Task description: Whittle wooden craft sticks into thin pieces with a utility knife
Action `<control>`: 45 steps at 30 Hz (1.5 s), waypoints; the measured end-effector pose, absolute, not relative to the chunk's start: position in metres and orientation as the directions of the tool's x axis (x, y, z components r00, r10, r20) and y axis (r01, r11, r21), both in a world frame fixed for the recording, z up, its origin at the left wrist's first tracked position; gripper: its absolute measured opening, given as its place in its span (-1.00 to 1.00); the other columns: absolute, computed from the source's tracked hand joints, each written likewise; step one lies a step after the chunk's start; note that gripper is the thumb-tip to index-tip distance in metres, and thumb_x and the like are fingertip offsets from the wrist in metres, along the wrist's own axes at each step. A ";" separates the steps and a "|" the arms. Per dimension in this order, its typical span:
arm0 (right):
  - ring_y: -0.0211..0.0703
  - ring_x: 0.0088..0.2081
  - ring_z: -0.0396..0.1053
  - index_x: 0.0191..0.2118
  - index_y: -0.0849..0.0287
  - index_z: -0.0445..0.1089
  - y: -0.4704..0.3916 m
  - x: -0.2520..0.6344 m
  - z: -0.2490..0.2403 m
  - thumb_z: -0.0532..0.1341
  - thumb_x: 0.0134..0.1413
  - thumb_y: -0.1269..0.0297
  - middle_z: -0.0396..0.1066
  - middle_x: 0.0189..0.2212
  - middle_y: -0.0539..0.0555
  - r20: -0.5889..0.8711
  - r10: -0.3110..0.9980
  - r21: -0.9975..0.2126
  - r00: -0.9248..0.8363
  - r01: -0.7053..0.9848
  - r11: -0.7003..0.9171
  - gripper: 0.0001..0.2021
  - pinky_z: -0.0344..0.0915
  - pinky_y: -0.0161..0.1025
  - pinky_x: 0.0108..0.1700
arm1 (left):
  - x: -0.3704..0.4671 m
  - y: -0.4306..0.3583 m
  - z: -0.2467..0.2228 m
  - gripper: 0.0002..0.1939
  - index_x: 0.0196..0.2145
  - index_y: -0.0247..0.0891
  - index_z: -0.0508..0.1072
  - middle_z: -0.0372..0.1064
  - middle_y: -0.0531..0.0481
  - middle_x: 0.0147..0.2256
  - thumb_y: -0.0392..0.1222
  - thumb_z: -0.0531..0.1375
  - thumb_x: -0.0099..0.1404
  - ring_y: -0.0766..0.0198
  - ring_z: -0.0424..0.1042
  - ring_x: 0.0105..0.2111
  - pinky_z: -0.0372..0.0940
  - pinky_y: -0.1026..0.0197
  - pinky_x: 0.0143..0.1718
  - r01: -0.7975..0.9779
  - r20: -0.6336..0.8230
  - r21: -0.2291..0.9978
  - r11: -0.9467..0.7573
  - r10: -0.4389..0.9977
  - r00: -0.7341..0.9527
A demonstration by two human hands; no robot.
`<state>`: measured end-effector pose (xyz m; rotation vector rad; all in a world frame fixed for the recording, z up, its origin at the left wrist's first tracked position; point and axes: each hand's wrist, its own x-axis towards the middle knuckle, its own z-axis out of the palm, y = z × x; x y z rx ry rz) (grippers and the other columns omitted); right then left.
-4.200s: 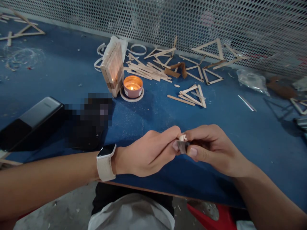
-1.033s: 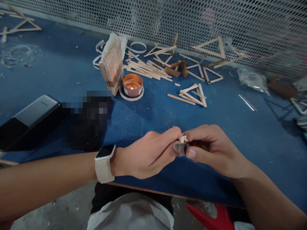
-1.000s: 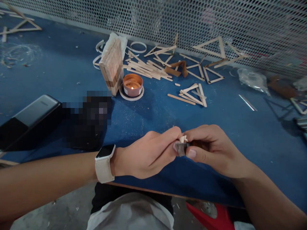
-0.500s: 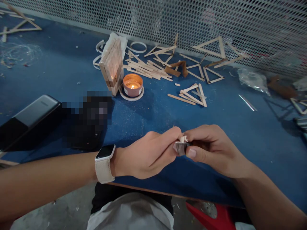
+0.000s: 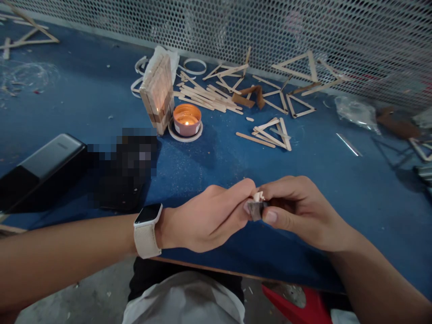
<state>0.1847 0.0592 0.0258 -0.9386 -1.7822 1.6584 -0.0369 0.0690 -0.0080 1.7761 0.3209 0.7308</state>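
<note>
My left hand (image 5: 211,216), with a watch on its wrist, is closed in a pinch on a small pale wooden piece (image 5: 258,196) with a ragged end. My right hand (image 5: 303,209) is closed around a small dark metal blade (image 5: 256,209), its thumb at the lower edge. The two hands meet above the front of the blue table (image 5: 209,166), and the blade lies against the pale piece between them. Most of what each hand grips is hidden by the fingers.
A lit candle (image 5: 186,120) stands beside an upright wooden block (image 5: 159,94). Behind lie loose sticks (image 5: 209,96) and stick triangles (image 5: 300,105). A dark phone (image 5: 121,180) and a power bank (image 5: 43,166) lie at left. A perforated metal panel (image 5: 236,27) closes the back.
The dark blade has turned slightly between the fingers. Both hands stay in almost the same place.
</note>
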 end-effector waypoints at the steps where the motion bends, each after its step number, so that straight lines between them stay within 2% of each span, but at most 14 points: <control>1: -0.36 -0.54 0.02 -0.37 0.20 0.52 0.059 0.184 0.026 0.37 0.31 0.08 0.24 -0.57 -0.09 -0.079 0.780 -0.991 -0.620 0.137 0.008 -0.69 0.04 -0.32 -0.51 | -0.037 0.069 -0.007 -0.83 -0.23 -0.12 0.06 0.11 0.22 -0.46 -0.27 0.03 0.53 0.39 0.07 -0.54 0.06 0.25 -0.47 -0.143 0.315 0.933 -0.330 0.557 0.768; 9: -0.37 -0.55 0.01 -0.41 0.20 0.50 0.060 0.181 0.029 0.36 0.32 0.07 0.22 -0.59 -0.10 -0.056 0.794 -0.988 -0.605 0.147 0.042 -0.66 0.04 -0.34 -0.53 | -0.037 0.067 -0.006 -0.83 -0.23 -0.12 0.07 -0.02 0.27 -0.49 -0.29 0.02 0.54 0.41 -0.09 -0.57 0.01 0.26 -0.50 -0.122 0.326 0.924 -0.363 0.578 0.748; 16: -0.37 -0.57 0.02 -0.40 0.20 0.53 0.060 0.181 0.027 0.36 0.32 0.04 0.21 -0.61 -0.10 -0.047 0.802 -0.986 -0.596 0.157 0.058 -0.65 0.04 -0.34 -0.55 | -0.036 0.064 -0.002 -0.84 -0.24 -0.10 0.04 -0.02 0.26 -0.49 -0.29 -0.01 0.50 0.38 -0.09 -0.57 0.01 0.24 -0.50 -0.057 0.284 0.929 -0.366 0.604 0.744; 22: -0.38 -0.58 0.07 -0.44 0.21 0.49 0.060 0.182 0.028 0.35 0.30 -0.05 0.23 -0.62 -0.09 -0.090 0.803 -0.977 -0.589 0.209 0.044 -0.57 -0.02 -0.34 -0.58 | -0.035 0.062 -0.002 -0.86 -0.22 -0.12 0.07 0.11 0.21 -0.46 -0.32 -0.02 0.51 0.37 0.02 -0.56 0.06 0.23 -0.46 -0.047 0.274 0.928 -0.369 0.591 0.759; 34: -0.37 -0.59 0.03 -0.48 0.19 0.42 0.059 0.179 0.028 0.32 0.31 -0.11 0.17 -0.64 -0.11 -0.071 0.817 -0.968 -0.572 0.237 0.081 -0.51 -0.03 -0.34 -0.58 | -0.036 0.061 -0.002 -0.88 -0.24 -0.11 0.06 0.20 0.16 -0.43 -0.27 -0.05 0.50 0.35 0.11 -0.53 0.12 0.21 -0.44 0.055 0.253 0.891 -0.451 0.592 0.765; 41: -0.35 -0.57 0.06 -0.48 0.17 0.37 0.059 0.180 0.032 0.27 0.35 -0.14 0.18 -0.63 -0.10 -0.096 0.824 -0.965 -0.558 0.256 0.061 -0.49 0.01 -0.33 -0.55 | -0.036 0.069 -0.010 -0.84 -0.23 -0.11 0.08 0.28 0.11 -0.39 -0.16 0.00 0.57 0.29 0.27 -0.46 0.19 0.20 -0.40 -0.070 0.330 0.893 -0.444 0.543 0.772; 45: -0.33 -0.55 0.10 -0.44 0.17 0.39 0.060 0.186 0.034 0.23 0.39 -0.13 0.23 -0.60 -0.07 -0.125 0.814 -0.949 -0.568 0.308 0.069 -0.51 0.04 -0.32 -0.53 | -0.035 0.074 -0.012 -0.82 -0.17 -0.13 0.12 0.29 0.10 -0.37 -0.06 0.05 0.57 0.26 0.32 -0.44 0.17 0.18 -0.40 -0.043 0.294 0.908 -0.416 0.561 0.774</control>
